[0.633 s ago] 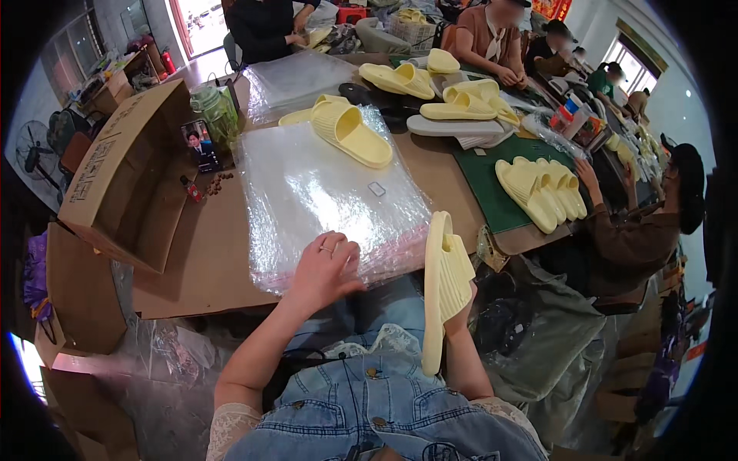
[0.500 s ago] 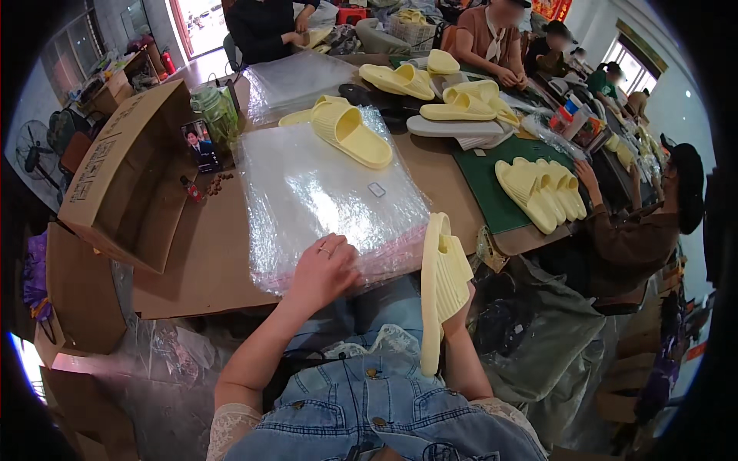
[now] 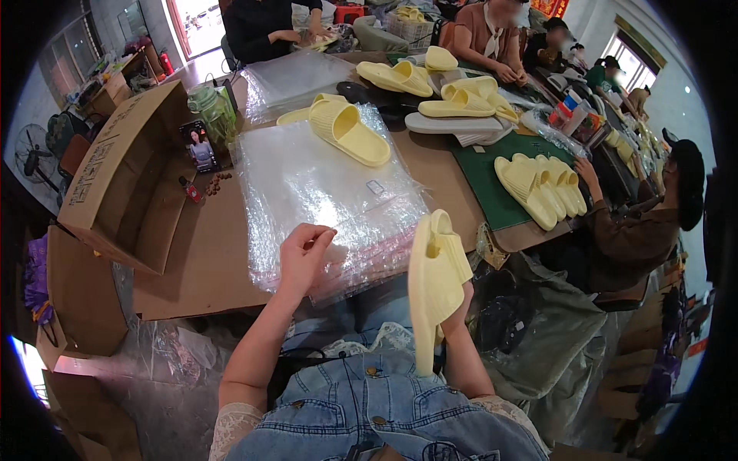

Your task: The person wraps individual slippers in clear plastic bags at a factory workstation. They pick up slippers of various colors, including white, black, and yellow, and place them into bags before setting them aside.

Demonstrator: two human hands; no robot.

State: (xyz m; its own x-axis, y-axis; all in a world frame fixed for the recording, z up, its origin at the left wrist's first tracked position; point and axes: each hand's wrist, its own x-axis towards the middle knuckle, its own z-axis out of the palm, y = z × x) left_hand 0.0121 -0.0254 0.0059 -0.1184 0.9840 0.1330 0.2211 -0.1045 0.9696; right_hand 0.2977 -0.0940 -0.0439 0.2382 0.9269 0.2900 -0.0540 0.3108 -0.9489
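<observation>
Pale yellow slide sandal (image 3: 434, 284) gripped upright in the right hand (image 3: 455, 307), sole edge toward the body, just off the near right corner of the worktop (image 3: 207, 261), above the lap. Left hand (image 3: 301, 257) pinching the near edge of the stack of clear plastic bags (image 3: 323, 192), fingers curled on the top sheet.

Compared with half a second before: sandal shifted slightly nearer the stack's corner, left hand held in the same spot on the bags with fingers drawn a little tighter. Judged as a top bag being worked loose, sandal kept ready beside it.

Second yellow sandal (image 3: 350, 131) lying on the far end of the stack. More yellow sandals in a row (image 3: 538, 184) on a green mat (image 3: 484, 180) to the right, close to a seated co-worker's hand (image 3: 586, 170). Open cardboard box (image 3: 123, 180) at the left, small phone (image 3: 201, 146) and green jar (image 3: 214, 111) propped beside it. Nothing lying between sandal and bags; slippery clinging sheets likely the only hindrance.
</observation>
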